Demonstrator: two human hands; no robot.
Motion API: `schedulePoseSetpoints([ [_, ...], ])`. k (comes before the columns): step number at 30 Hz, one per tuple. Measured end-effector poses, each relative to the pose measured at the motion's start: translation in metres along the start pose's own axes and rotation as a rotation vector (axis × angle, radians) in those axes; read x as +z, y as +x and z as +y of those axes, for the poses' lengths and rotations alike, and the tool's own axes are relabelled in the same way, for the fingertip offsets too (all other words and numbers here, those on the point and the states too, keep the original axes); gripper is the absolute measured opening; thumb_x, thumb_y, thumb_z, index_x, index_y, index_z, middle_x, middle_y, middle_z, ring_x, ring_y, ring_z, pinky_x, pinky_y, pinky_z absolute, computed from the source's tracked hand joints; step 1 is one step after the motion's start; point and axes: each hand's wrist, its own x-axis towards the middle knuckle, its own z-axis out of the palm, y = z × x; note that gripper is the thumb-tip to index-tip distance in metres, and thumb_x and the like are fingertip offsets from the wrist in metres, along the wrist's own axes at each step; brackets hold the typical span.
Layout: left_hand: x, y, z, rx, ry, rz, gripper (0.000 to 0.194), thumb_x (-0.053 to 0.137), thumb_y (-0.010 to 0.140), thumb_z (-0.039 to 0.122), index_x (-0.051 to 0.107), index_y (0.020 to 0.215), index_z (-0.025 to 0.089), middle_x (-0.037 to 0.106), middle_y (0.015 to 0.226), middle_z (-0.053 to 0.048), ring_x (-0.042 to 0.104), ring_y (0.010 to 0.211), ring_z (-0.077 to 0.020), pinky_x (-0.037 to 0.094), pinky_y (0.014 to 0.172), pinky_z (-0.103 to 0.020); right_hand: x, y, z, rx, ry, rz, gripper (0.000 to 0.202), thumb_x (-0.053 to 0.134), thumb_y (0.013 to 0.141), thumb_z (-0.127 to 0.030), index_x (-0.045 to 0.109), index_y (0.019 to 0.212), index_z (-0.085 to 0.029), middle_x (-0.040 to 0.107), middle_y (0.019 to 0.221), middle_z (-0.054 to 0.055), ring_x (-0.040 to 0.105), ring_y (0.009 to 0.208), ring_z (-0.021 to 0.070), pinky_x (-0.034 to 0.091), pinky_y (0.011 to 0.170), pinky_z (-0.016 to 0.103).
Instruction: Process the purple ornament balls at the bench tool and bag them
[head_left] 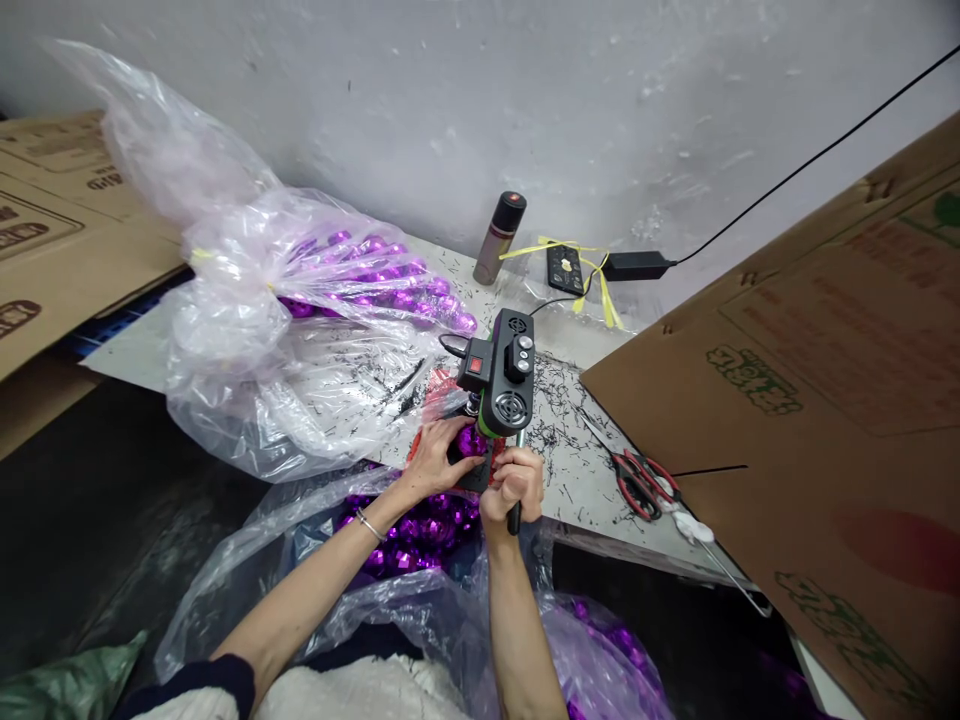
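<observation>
A black bench press machine [510, 380] with round vents and a red switch stands on the table. Under its head sits a shiny purple ball [470, 440], partly hidden by my fingers. My left hand [439, 458] pinches this ball between thumb and fingers from the left. Wrapped round the lever [514, 518] of the press is my right hand [515, 485], just right of the ball. Below the table edge, an opened clear bag [225, 570] holds many faceted purple balls [420, 535] in front of me.
A tied clear bag [225, 340] of purple balls lies at left beside a cardboard box [67, 220]. A spray can [500, 238] and power adapter [636, 265] are behind the press. Red-handled scissors [637, 485] lie near the right-hand carton [810, 400]. Dark scraps [555, 440] litter the table.
</observation>
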Motion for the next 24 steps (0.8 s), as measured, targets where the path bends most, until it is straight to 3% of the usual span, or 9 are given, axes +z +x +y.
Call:
schedulePoseSetpoints([
  [8, 0.0, 0.001, 0.0, -0.013, 0.0, -0.003, 0.055, 0.081, 0.092, 0.045, 0.067, 0.14, 0.021, 0.076, 0.135, -0.015, 0.071, 0.128, -0.036, 0.053, 0.111, -0.053, -0.004, -0.008, 0.011, -0.076, 0.022, -0.062, 0.034, 0.042, 0.109, -0.026, 0.054, 0.077, -0.024, 0.062, 0.077, -0.002, 0.058, 0.062, 0.0133, 0.049, 0.062, 0.031],
  [15, -0.002, 0.004, 0.001, -0.016, -0.033, 0.004, 0.057, 0.085, 0.088, 0.04, 0.067, 0.139, 0.023, 0.077, 0.135, -0.014, 0.072, 0.128, -0.0352, 0.055, 0.113, -0.057, -0.013, 0.055, -0.034, 0.246, -0.04, -0.145, 0.041, 0.045, 0.109, -0.025, 0.051, 0.069, -0.024, 0.056, 0.066, -0.003, 0.06, 0.065, 0.0139, 0.047, 0.063, 0.03],
  [18, -0.011, -0.004, 0.005, 0.021, -0.041, 0.007, 0.056, 0.084, 0.09, 0.037, 0.064, 0.141, 0.022, 0.076, 0.136, -0.014, 0.072, 0.13, -0.0339, 0.057, 0.113, -0.056, -0.014, 0.064, -0.039, 0.258, -0.036, -0.165, 0.041, 0.045, 0.111, -0.028, 0.053, 0.071, -0.024, 0.059, 0.069, -0.002, 0.062, 0.068, 0.0135, 0.05, 0.066, 0.029],
  [22, -0.028, -0.04, 0.012, 0.239, 0.015, -0.075, 0.055, 0.076, 0.098, 0.036, 0.059, 0.149, 0.022, 0.071, 0.144, -0.018, 0.069, 0.136, -0.0335, 0.058, 0.114, -0.057, -0.021, 0.039, -0.03, 0.198, -0.078, -0.131, 0.013, 0.063, 0.105, -0.035, 0.069, 0.1, -0.024, 0.072, 0.1, 0.005, 0.071, 0.093, 0.0182, 0.06, 0.075, 0.032],
  [24, -0.034, -0.063, 0.014, 0.332, 0.061, -0.174, 0.055, 0.075, 0.1, 0.038, 0.058, 0.15, 0.023, 0.07, 0.145, -0.02, 0.07, 0.134, -0.0347, 0.06, 0.111, -0.057, -0.029, 0.017, -0.028, 0.228, -0.098, -0.038, 0.027, 0.075, 0.098, -0.031, 0.069, 0.123, -0.026, 0.071, 0.122, 0.011, 0.072, 0.097, 0.0195, 0.059, 0.067, 0.03],
])
